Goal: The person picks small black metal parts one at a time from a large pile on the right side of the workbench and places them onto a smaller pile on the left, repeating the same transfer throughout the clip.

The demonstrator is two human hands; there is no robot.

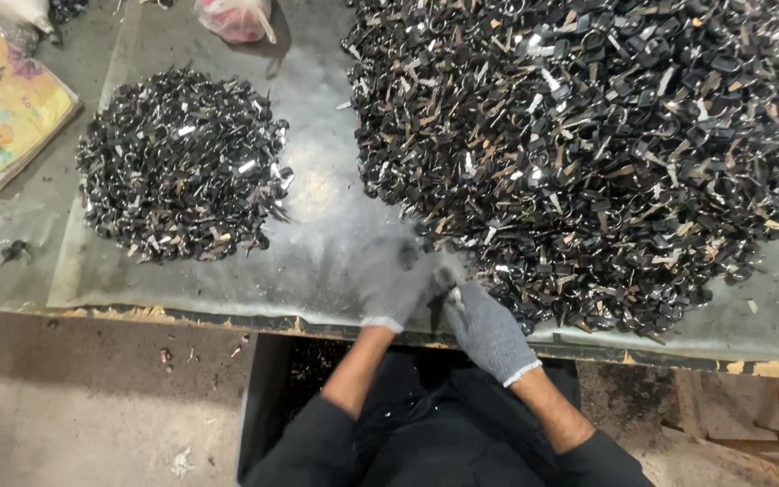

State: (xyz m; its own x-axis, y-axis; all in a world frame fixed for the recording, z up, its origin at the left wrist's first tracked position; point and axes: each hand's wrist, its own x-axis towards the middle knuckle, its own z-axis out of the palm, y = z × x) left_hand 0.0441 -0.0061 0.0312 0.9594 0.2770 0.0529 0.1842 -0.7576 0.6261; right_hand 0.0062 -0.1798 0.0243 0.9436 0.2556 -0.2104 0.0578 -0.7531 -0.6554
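Both my hands wear grey knit gloves and meet near the table's front edge. My left hand (388, 281) is blurred with motion, fingers curled toward the right one. My right hand (487, 330) is closed on a small black and silver metal piece (451, 294) held between the two hands. Just beyond them lies the near edge of a very large heap of small black and metal parts (588, 144). A smaller heap of the same parts (178, 167) lies to the left, well away from my hands.
The heaps rest on a grey metal sheet (317, 180) over a worn table. A colourful board (2, 99) lies at far left, a pink plastic bag (236, 18) at the back. A dark bin (317, 379) sits below the table edge, by my lap.
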